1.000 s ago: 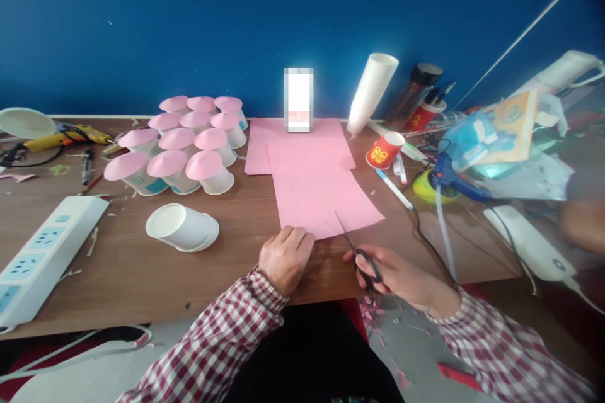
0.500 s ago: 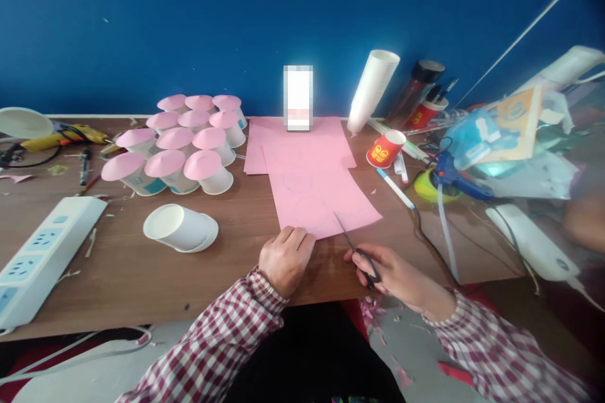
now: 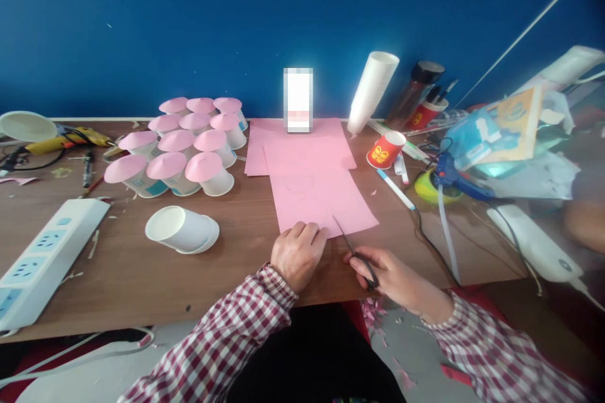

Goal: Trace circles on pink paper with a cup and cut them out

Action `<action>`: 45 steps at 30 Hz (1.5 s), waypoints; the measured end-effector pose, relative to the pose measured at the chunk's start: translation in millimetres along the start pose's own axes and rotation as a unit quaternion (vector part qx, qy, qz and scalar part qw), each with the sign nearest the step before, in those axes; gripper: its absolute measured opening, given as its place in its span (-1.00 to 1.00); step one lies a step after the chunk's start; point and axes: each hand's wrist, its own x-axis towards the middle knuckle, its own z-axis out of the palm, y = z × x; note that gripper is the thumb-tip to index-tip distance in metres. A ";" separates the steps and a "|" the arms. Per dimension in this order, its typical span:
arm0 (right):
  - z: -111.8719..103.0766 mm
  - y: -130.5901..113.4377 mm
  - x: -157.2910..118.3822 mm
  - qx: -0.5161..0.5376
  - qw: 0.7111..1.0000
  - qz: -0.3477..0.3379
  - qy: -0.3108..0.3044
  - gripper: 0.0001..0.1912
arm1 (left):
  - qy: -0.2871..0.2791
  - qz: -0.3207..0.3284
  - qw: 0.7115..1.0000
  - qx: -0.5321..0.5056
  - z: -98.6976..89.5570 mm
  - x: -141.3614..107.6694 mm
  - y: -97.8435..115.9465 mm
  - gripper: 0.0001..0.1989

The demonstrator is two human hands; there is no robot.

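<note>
My left hand rests at the near edge of a pink sheet of paper, fingers bent and closed over that edge. Faint circular outlines are drawn on the sheet. In my right hand is a pair of scissors with dark handles, my fingers in the loops. Their blades look almost together and point up and left, the tip by the sheet's near right part. More pink paper lies beneath the far end of the sheet.
To the left stand several paper cups with pink cone tops, white cups lying down and a power strip. Rightward are a red cup, a marker, a blue glue gun and a leaning cup stack.
My left hand has slid a little to the right along the paper's near edge. The scissors in my right hand have barely moved.
</note>
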 end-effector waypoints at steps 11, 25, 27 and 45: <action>0.4 -5.2 0.6 0.016 1.000 0.003 -0.006 -0.55 | 0.001 0.017 1.000 -0.018 1.0 -1.2 1.3 -0.87; 2.2 -5.2 4.1 0.012 1.000 -0.007 0.018 -0.54 | 0.029 0.046 0.997 -0.050 -2.1 -4.1 3.3 -0.85; 2.4 -3.3 5.2 0.007 1.000 -0.011 0.021 -0.55 | 0.028 0.048 0.997 -0.051 -1.6 -4.5 3.2 -0.85; -0.2 -6.8 4.5 -0.011 0.999 -0.004 0.030 -0.57 | 0.030 0.032 0.998 -0.047 0.6 -5.1 3.3 -0.88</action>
